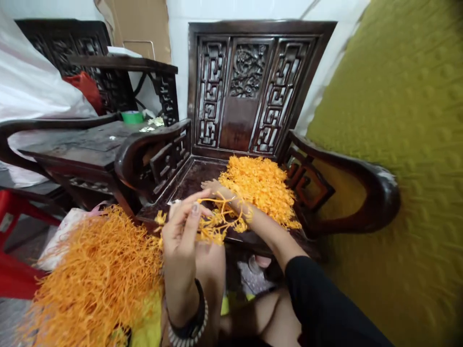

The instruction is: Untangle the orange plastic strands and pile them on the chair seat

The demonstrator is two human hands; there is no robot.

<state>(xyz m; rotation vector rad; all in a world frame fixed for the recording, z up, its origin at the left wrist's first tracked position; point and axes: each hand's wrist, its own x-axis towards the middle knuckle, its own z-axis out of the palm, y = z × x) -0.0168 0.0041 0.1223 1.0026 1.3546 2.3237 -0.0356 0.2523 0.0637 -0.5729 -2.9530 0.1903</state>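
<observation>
Left of the chair (201, 174), a strand heap (101, 255) crowds the floor side. Before the seat's front edge, the left hand (183, 229) pinches a sprig (213, 234). The right hand (217, 189) reaches over the seat, its grip unclear. Bare wood lies seat-left; a pile (258, 185) fills seat-right. Armrests (388, 195) wall both sides; beyond the left one, a table (79, 144) bears green tape (132, 117).

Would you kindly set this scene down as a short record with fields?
Left hand: pinching a branched orange piece
Right hand: stretched out over the chair seat
On the seat: orange pile
Lower left: loose orange heap
Left wrist: dark band, beaded bracelet
Behind, left: green roll
</observation>
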